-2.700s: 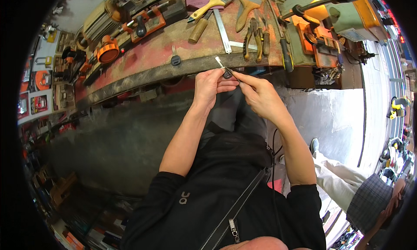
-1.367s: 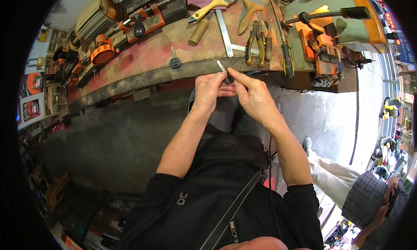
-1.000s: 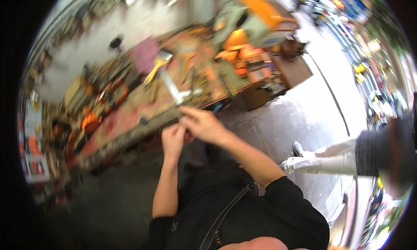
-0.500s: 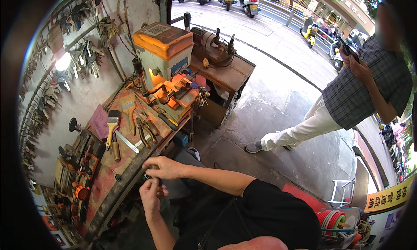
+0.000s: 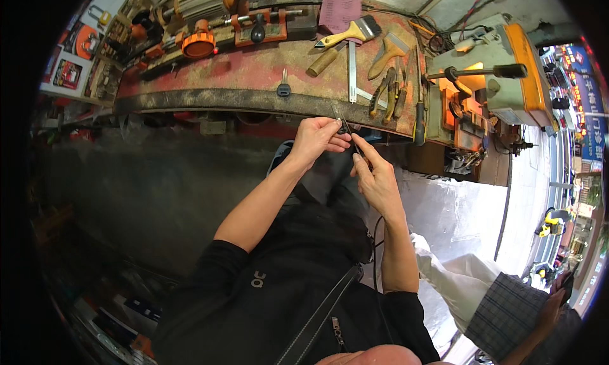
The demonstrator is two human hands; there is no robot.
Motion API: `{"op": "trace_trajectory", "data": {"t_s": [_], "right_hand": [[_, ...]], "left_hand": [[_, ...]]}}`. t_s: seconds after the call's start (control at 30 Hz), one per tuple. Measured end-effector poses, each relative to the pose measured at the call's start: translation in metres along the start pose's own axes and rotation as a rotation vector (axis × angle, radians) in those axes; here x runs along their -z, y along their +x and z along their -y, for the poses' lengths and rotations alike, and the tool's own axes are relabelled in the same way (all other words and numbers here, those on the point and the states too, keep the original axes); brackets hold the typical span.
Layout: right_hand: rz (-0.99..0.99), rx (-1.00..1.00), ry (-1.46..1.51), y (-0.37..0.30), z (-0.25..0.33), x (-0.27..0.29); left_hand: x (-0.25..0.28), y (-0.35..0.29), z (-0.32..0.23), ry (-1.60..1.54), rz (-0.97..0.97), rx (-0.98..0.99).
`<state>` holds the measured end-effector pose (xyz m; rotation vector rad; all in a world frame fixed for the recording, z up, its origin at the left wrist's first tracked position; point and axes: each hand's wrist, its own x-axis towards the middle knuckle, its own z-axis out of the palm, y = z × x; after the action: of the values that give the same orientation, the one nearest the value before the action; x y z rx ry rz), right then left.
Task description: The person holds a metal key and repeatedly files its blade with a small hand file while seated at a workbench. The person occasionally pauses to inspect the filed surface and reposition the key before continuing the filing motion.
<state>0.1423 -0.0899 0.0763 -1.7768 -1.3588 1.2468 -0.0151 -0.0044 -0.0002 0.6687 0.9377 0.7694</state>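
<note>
My left hand (image 5: 313, 143) is closed in a pinch on a small key (image 5: 337, 115) with a dark head, its bright blade pointing toward the bench edge. Just to the right, my right hand (image 5: 378, 182) grips a slim dark tool (image 5: 354, 148), whose tip meets or nearly meets the key; its exact kind does not show. Both hands are in front of the workbench (image 5: 209, 98), over my lap. Another key with a black head (image 5: 283, 90) lies on the bench near its front edge.
Brushes (image 5: 355, 32), a caliper (image 5: 353, 79), pliers (image 5: 382, 93) and a screwdriver (image 5: 419, 120) lie on the bench. An orange-and-grey key machine (image 5: 520, 73) stands at the right, and another machine (image 5: 196, 44) at the far left. A person in white trousers (image 5: 466, 273) stands at lower right.
The view has swung to the right and down, so the bench now runs across the top. My hands have drawn a little apart, and the key and slim tool now show between them.
</note>
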Motion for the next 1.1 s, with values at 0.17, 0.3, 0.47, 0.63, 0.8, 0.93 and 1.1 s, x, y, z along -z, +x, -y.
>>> {"op": "trace_trajectory", "data": {"t_s": [0.17,0.3,0.47,0.63,0.8,0.93,1.1], "right_hand": [[0.018,-0.048,-0.047,0.003,0.012,0.0],[0.016,-0.098,-0.097,0.002,0.017,0.001],[-0.012,-0.056,-0.143,0.004,0.019,0.001],[-0.012,-0.107,-0.133,0.007,0.017,0.003],[-0.004,-0.081,-0.133,0.007,0.016,0.004],[-0.018,-0.076,-0.131,0.007,0.018,0.004],[0.019,-0.119,-0.163,0.007,0.02,0.006]], "left_hand": [[0.003,0.004,0.002,-0.088,0.052,0.033],[0.005,0.007,0.001,-0.103,0.075,0.055],[0.004,0.007,-0.003,-0.109,0.061,0.083],[0.005,0.007,-0.005,-0.146,0.076,0.092],[0.007,0.009,-0.005,-0.143,0.095,0.102],[0.007,0.009,-0.005,-0.168,0.084,0.112],[0.008,0.01,-0.007,-0.149,0.094,0.112]]}}
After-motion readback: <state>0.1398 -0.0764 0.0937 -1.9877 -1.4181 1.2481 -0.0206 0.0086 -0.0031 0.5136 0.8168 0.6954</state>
